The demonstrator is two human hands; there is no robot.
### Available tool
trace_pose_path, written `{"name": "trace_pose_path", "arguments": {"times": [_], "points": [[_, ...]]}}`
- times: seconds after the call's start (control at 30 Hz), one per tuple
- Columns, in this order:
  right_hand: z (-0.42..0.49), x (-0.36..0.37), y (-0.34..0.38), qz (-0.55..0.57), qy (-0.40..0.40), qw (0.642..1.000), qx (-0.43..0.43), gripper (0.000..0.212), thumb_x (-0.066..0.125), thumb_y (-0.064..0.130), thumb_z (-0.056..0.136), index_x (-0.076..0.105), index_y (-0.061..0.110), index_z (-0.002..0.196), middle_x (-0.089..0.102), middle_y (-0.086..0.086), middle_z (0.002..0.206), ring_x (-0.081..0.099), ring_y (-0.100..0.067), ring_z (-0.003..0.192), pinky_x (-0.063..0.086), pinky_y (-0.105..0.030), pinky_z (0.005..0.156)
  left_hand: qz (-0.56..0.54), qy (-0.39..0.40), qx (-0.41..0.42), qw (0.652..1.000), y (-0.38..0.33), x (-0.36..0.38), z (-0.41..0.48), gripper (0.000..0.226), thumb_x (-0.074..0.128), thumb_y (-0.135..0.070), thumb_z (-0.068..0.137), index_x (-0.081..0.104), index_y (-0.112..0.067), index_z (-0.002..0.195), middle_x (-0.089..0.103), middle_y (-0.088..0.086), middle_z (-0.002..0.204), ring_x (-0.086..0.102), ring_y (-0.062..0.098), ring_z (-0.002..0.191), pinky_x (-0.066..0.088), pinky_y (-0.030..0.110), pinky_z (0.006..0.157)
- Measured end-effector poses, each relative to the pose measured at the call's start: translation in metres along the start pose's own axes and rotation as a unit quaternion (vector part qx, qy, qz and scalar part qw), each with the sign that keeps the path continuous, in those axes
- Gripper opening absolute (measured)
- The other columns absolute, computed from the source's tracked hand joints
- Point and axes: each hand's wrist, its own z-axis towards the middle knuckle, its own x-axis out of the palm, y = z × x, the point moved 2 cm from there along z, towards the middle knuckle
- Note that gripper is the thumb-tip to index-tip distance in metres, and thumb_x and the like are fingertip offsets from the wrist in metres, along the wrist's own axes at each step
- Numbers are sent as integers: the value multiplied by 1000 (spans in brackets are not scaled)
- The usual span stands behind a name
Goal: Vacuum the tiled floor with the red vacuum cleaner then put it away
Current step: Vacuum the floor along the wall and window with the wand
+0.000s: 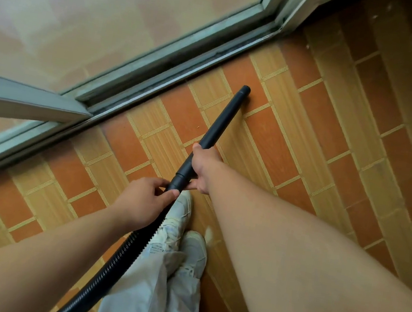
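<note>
Now left hand (144, 200) and right hand (204, 167) curl fingers round the black plastic vacuum tube (222, 121), its tip near the grey metal door track (187, 59).

The tiled floor (309, 134) carries two white shoes (194, 247)

wand (222, 121) tip on floor (336, 138) | door track (158, 74) left | shoes (182, 237) below hose (114, 262)

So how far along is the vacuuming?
Mid-job. Done: no cleaned area can be told apart. In hand: right hand and left hand grip the black wand, its tip at the tiled floor near the door track. Left: any remaining floor, then putting the vacuum away; its red body is out of view.
</note>
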Motion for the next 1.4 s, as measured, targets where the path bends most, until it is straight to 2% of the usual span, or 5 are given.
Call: {"name": "trace_pose_path", "arguments": {"times": [0.1, 0.27, 0.53, 0.73, 1.4], "points": [[-1, -12, 18, 13, -1, 1000, 8, 46, 49, 37, 104, 33, 26, 146, 53, -15, 133, 58, -42, 118, 52, -76, 74, 26, 5, 10, 1000, -18, -8, 13, 37, 57, -47, 99, 65, -25, 128, 73, -3, 98, 70, 11, 80, 58, 27, 71], [1, -32, 34, 28, 2, 1000, 12, 45, 48, 35, 105, 32, 25, 146, 53, -17, 135, 57, -44, 120, 54, -73, 75, 33, 22, 8, 999, -44, -11, 24, 37, 57, -48, 99, 65, -24, 126, 73, -6, 91, 72, 12, 76, 61, 34, 75], [22, -85, 60, 30, 6, 1000, 5, 44, 48, 34, 104, 34, 26, 144, 53, -16, 129, 56, -44, 117, 53, -74, 72, 33, 16, 26, 999, -95, 17, 43, 35, 57, -46, 100, 66, -25, 126, 73, -3, 92, 71, 12, 78, 56, 25, 69], [33, -121, 82, 22, 38, 999, -14, 46, 48, 26, 100, 34, 25, 143, 54, -17, 129, 57, -45, 114, 53, -75, 68, -1, 2, 12, 1000, -130, 42, 56, 33, 57, -43, 101, 66, -23, 125, 75, 2, 90, 73, 19, 80, 61, 36, 79], [40, -190, 137, -61, 49, 996, -48, 51, 52, 29, 100, 33, 18, 146, 53, -17, 135, 58, -44, 119, 56, -63, 89, -91, -36, -44, 994, -208, 76, 79, 32, 62, -42, 98, 70, -24, 123, 77, -5, 86, 75, 15, 74, 63, 40, 76]]}}
